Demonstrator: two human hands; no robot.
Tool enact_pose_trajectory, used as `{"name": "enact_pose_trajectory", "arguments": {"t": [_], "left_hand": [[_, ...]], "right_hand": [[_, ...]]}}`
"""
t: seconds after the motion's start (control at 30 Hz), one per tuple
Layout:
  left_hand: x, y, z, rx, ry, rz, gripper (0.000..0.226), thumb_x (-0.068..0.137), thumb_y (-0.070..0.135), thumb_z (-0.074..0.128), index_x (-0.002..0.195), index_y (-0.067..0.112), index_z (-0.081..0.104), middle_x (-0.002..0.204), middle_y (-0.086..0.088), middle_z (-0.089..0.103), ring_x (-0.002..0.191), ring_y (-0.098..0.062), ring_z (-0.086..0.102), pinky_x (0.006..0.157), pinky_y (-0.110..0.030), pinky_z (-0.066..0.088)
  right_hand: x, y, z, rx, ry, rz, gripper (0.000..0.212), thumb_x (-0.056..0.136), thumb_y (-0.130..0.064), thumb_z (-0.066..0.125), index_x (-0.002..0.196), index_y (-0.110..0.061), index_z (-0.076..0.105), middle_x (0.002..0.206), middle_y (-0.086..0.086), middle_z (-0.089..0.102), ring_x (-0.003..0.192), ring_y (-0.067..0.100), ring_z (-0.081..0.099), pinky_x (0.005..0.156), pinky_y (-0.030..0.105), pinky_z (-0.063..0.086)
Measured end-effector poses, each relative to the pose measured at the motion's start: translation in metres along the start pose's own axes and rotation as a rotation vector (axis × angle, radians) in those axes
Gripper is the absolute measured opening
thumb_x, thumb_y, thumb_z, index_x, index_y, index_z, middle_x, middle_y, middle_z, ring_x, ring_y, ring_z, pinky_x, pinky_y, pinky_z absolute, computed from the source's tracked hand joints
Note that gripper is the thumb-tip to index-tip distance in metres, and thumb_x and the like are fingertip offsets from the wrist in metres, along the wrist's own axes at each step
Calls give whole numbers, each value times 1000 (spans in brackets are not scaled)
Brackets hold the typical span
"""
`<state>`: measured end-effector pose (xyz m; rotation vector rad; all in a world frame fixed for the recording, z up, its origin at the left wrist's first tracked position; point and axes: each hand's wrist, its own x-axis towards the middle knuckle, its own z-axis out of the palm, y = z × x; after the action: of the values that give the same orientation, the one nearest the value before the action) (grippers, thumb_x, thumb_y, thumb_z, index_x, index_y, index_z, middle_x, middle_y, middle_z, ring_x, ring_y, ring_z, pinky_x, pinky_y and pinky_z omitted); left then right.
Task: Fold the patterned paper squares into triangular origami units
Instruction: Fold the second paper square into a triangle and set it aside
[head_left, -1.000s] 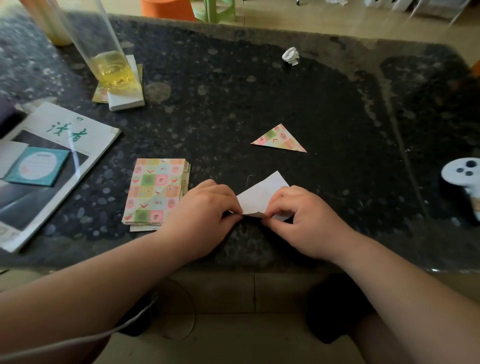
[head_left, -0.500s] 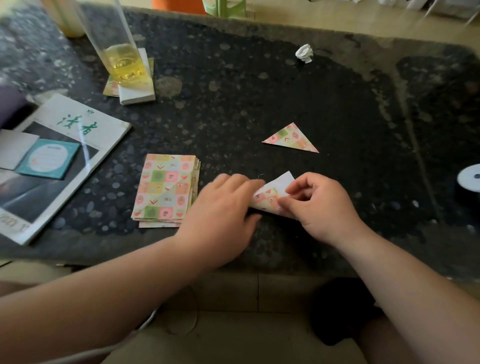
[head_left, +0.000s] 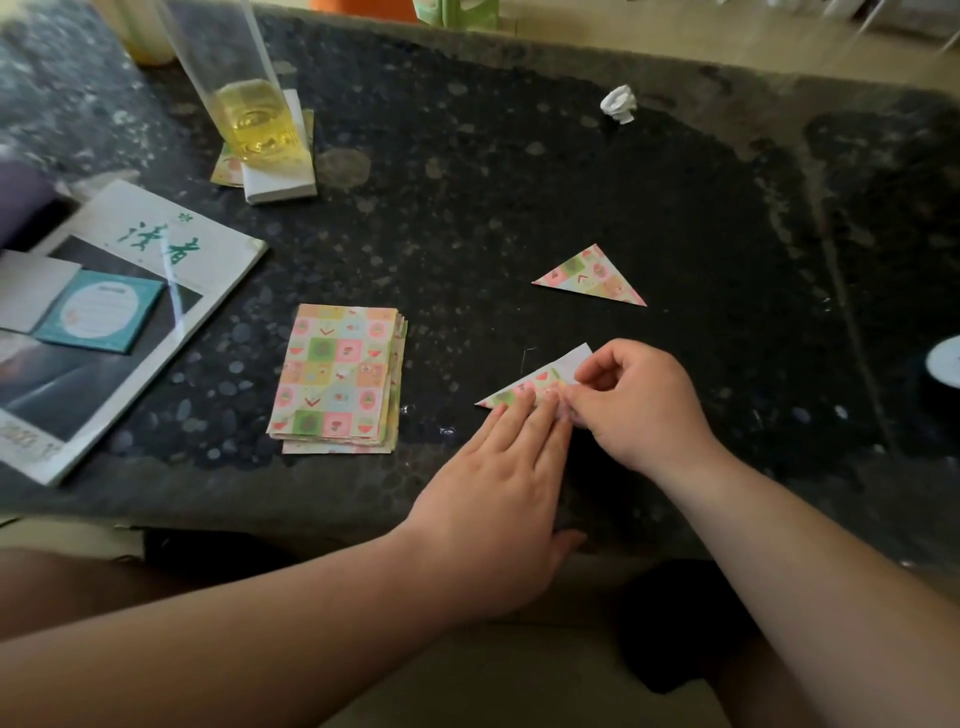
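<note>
Two hands: your left hand and right hand meet on the sheet near the table's front edge.
Left: fingers straight, pressing the sheet flat.
Right: fingers curled, pinching the sheet's right end.
Sheet: part-folded, patterned flap over white.
Stack: left of the sheet, apart from your hands.
Triangle: lies beyond the sheet, apart.

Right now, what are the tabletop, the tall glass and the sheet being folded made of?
Tabletop: looks like stone or terrazzo, dark with pale flecks, dull sheen. Tall glass: clear glass or plastic, cannot tell; yellow liquid shows through. Folded sheet: thin paper, printed front, white back, sharp crease.
</note>
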<state>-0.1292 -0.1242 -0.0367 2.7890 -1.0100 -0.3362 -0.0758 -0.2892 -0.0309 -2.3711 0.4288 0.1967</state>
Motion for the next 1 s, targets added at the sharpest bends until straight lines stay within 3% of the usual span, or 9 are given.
{"name": "enact_pose_trajectory", "arguments": {"t": [0.13, 0.23, 0.4, 0.63, 1.0], "left_hand": [[3, -1, -4, -12, -32, -11, 92, 103, 62, 30, 158, 4, -15, 167, -13, -20, 153, -27, -24, 121, -37, -18], [4, -1, -8, -8, -59, -25, 91, 103, 62, 29, 157, 5, -17, 167, -13, -20, 153, -26, -25, 119, -36, -21], [3, 0, -6, -3, -122, -78, 91, 102, 64, 25, 156, 5, -17, 166, -16, -23, 152, -29, -27, 126, -44, -10], [0, 5, -3, 21, -207, -101, 93, 101, 67, 21, 155, 3, -19, 163, -20, -28, 150, -34, -30, 126, -49, -8], [0, 0, 1, 26, -153, -83, 93, 101, 67, 20, 155, 2, -19, 164, -19, -26, 151, -32, -30, 125, -47, -10]], "right_hand": [[3, -1, 0, 18, -11, 29, 19, 86, -19, 81, 86, -28, 65, 85, -7, 69, 82, 11, 70, 73, 29, 58], [4, -1, -1, 17, -22, 36, 19, 85, -21, 82, 87, -28, 65, 86, -7, 69, 82, 11, 68, 69, 26, 55], [4, -2, -1, 11, -27, 37, 20, 83, -22, 84, 88, -28, 66, 86, -10, 68, 81, 8, 66, 66, 23, 51], [1, 0, 0, -16, -23, -26, 17, 89, -20, 79, 90, -29, 66, 90, -14, 65, 82, 4, 62, 63, 17, 46], [0, -1, 2, -40, -14, -57, 22, 91, -15, 76, 87, -32, 63, 88, -16, 63, 81, 3, 61, 62, 15, 43]]}}
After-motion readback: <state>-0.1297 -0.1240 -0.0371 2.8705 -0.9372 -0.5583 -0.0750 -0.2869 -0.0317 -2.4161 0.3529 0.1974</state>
